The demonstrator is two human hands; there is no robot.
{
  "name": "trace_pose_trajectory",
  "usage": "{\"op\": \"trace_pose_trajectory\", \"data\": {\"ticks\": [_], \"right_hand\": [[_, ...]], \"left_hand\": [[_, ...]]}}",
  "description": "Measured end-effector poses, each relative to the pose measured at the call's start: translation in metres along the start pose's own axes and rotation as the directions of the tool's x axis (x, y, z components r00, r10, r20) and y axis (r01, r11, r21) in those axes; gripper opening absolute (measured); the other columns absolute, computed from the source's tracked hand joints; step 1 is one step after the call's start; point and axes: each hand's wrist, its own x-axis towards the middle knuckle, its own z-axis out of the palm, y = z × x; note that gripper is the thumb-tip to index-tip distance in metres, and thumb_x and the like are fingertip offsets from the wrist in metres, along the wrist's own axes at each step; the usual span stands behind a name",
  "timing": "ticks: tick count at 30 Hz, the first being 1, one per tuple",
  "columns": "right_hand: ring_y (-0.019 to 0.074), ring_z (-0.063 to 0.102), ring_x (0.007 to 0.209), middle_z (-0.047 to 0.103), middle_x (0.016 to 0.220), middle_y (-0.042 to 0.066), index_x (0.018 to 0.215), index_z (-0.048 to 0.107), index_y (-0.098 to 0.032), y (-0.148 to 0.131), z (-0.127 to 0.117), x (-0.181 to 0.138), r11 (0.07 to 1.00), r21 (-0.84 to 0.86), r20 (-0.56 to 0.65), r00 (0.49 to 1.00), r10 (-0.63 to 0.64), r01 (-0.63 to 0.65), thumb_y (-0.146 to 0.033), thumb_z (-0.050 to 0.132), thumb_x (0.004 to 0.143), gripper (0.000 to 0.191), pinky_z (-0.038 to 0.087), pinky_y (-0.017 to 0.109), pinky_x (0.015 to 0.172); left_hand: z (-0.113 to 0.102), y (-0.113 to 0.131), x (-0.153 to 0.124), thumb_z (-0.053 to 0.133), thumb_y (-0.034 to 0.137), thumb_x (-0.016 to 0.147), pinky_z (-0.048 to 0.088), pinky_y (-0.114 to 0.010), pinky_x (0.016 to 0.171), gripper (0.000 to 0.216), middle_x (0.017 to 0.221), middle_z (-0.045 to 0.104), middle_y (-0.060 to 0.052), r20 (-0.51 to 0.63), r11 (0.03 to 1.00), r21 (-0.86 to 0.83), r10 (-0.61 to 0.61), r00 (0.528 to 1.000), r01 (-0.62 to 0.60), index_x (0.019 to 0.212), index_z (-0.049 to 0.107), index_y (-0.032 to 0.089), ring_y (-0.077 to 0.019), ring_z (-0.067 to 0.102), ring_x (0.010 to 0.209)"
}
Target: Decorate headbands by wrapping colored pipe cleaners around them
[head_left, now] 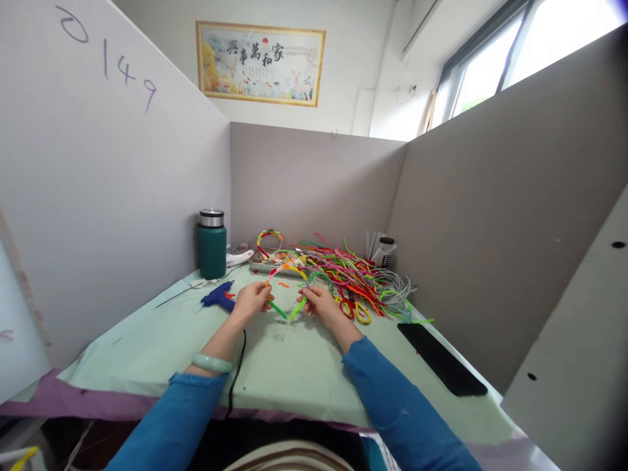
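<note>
Between my hands a headband wrapped in multicoloured pipe cleaners (288, 267) stands as an arch, its two green ends pointing down and toward each other just over the table. My left hand (252, 299) is closed round its left side. On the right side, the fingers of my right hand (316, 302) pinch it. Left of my left hand lies a blue glue gun (218, 297), its black cord running to the table's front edge. Scissors with red and yellow handles (362, 313) rest just beyond my right hand.
A large heap of pipe cleaners (350, 268) spreads at the back right. Behind the headband, a metal tray (262, 267) holds small pieces, with another colourful hoop (269, 233) there. A green bottle (212, 247) stands left; a black mat (439, 360) lies right. Grey partitions (314, 176) surround the table.
</note>
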Motion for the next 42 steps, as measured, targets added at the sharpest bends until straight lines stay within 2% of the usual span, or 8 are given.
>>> {"op": "trace_pose_trajectory", "data": {"ticks": [8, 16, 22, 27, 38, 42], "right_hand": [[0.0095, 0.057, 0.052, 0.065, 0.083, 0.005, 0.081, 0.062, -0.017, 0.0011, 0.0032, -0.0003, 1.0, -0.029, -0.002, 1.0, 0.004, -0.004, -0.04, 0.068, 0.069, 0.027, 0.042, 0.018, 0.037], [0.0088, 0.055, 0.052, 0.065, 0.081, 0.005, 0.079, 0.063, -0.016, -0.002, 0.0028, -0.0011, 1.0, -0.015, -0.01, 1.0, -0.012, 0.011, -0.043, 0.069, 0.066, 0.03, 0.042, 0.018, 0.039], [0.0093, 0.056, 0.054, 0.065, 0.081, 0.005, 0.081, 0.063, -0.016, 0.0018, -0.0003, 0.0009, 0.999, 0.034, -0.011, 1.0, -0.019, 0.019, -0.044, 0.07, 0.065, 0.032, 0.043, 0.019, 0.04], [0.0087, 0.055, 0.051, 0.065, 0.079, 0.005, 0.081, 0.064, -0.016, 0.0029, -0.0013, 0.0014, 0.999, 0.049, -0.006, 1.0, -0.003, 0.003, -0.043, 0.07, 0.066, 0.032, 0.043, 0.019, 0.04], [0.0084, 0.054, 0.052, 0.065, 0.081, 0.004, 0.093, 0.062, -0.018, -0.0013, -0.0024, -0.0011, 0.995, 0.086, 0.033, 0.998, -0.053, 0.05, -0.046, 0.065, 0.072, 0.035, 0.041, 0.019, 0.04], [0.0074, 0.052, 0.049, 0.065, 0.079, 0.003, 0.091, 0.061, -0.018, 0.0006, -0.0032, 0.0008, 0.995, 0.077, -0.006, 0.998, -0.069, 0.069, -0.048, 0.064, 0.071, 0.037, 0.041, 0.019, 0.041]], "left_hand": [[-0.001, -0.0027, 0.0039, 0.053, 0.038, 0.073, 0.05, -0.022, 0.048, 0.024, 0.077, 0.07, -0.007, -0.066, 0.999, -0.013, -0.045, 0.997, 0.045, 0.075, 0.06, 0.015, -0.0127, 0.062, 0.05], [-0.0003, -0.0015, 0.0022, 0.053, 0.037, 0.073, 0.051, -0.024, 0.048, 0.025, 0.078, 0.069, -0.008, -0.06, 0.998, -0.037, -0.043, 0.997, 0.041, 0.078, 0.062, 0.014, -0.0129, 0.062, 0.051], [0.0005, -0.0002, -0.0001, 0.059, 0.041, 0.069, 0.049, -0.023, 0.047, 0.038, 0.085, 0.069, -0.009, -0.04, 0.992, -0.123, -0.031, 0.999, 0.026, 0.097, 0.057, 0.014, -0.0125, 0.062, 0.054], [-0.0005, 0.003, -0.0026, 0.055, 0.052, 0.07, 0.046, -0.021, 0.044, 0.043, 0.083, 0.069, -0.009, -0.023, 0.983, -0.183, -0.029, 0.999, 0.025, 0.09, 0.059, 0.015, -0.0105, 0.059, 0.05], [-0.0016, -0.002, 0.0023, 0.057, 0.05, 0.069, 0.045, -0.022, 0.043, 0.037, 0.078, 0.068, -0.006, -0.044, 0.981, -0.185, -0.07, 0.997, 0.061, 0.081, 0.057, 0.015, -0.0086, 0.055, 0.045], [-0.0009, 0.0028, -0.0018, 0.057, 0.052, 0.069, 0.047, -0.023, 0.045, 0.041, 0.081, 0.069, -0.007, -0.013, 0.977, -0.194, -0.088, 0.996, 0.084, 0.088, 0.058, 0.015, -0.0092, 0.056, 0.046]]}}
